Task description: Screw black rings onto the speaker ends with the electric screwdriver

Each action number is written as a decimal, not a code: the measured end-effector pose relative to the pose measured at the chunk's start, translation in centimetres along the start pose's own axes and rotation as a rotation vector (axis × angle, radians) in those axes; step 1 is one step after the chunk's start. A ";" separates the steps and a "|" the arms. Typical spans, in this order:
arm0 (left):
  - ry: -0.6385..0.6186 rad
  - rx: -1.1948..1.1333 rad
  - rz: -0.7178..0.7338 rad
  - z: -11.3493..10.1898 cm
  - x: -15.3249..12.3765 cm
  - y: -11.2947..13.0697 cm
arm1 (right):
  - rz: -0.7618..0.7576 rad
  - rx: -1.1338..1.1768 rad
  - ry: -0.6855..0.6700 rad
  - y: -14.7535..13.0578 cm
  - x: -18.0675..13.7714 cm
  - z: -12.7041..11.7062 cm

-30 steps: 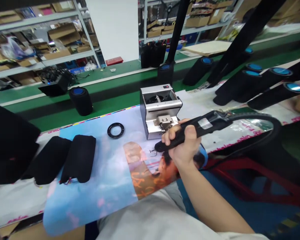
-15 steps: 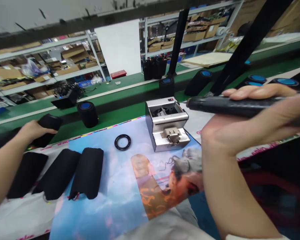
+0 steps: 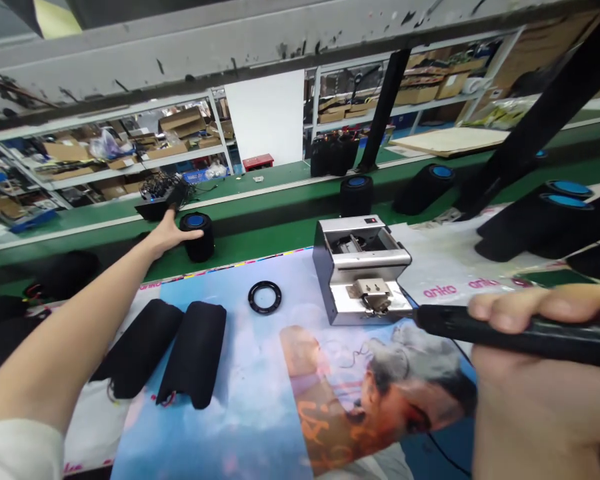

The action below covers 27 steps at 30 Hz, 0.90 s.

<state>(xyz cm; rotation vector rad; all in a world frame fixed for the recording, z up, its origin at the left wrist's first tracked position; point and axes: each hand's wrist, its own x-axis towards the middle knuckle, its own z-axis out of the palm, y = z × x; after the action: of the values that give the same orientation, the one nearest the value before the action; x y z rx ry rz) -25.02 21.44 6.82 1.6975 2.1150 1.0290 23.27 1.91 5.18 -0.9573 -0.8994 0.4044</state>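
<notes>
My left hand (image 3: 169,233) reaches far out over the green conveyor belt (image 3: 260,230), its fingers spread and touching the side of an upright black cylinder speaker with a blue top (image 3: 197,235). Close to the camera at the right, my right hand (image 3: 540,373) is closed around a black electric screwdriver (image 3: 510,331). The tool's tip points left toward the front of a silver screw feeder box (image 3: 363,267). A black ring (image 3: 265,297) lies on the printed poster mat (image 3: 240,387). Two black fabric sleeves (image 3: 170,357) lie side by side at the mat's left.
More black speakers with blue tops (image 3: 560,207) lie at the right, and others (image 3: 356,194) stand on the belt. Black posts (image 3: 380,120) rise from the bench. Shelves with cardboard boxes (image 3: 130,143) fill the background. A grey beam (image 3: 230,47) runs overhead.
My left hand has moved from a black sleeve at the far left out to the upright speaker on the belt. My right hand with the screwdriver has dropped lower, toward the feeder's front.
</notes>
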 end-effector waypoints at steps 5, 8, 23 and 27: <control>0.107 -0.077 -0.050 2.7 -1.9 3.7 | 0.441 -0.014 -0.467 -0.6 -3.6 5.2; 0.185 -0.124 -0.002 0.8 -4.1 6.3 | 0.632 -0.298 -0.971 1.3 -5.0 8.6; -0.003 -0.494 0.371 -3.5 -29.8 8.8 | 0.462 -0.771 -1.334 5.1 -6.9 14.1; -0.163 -0.575 0.238 -0.1 -32.4 7.9 | 0.684 -0.650 -1.285 4.3 -6.4 9.6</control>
<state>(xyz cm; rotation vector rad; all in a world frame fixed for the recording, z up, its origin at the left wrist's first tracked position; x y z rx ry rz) -9.52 -7.98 4.34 1.6767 1.3565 1.3471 12.14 5.12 1.03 -1.6238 -1.9189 1.4697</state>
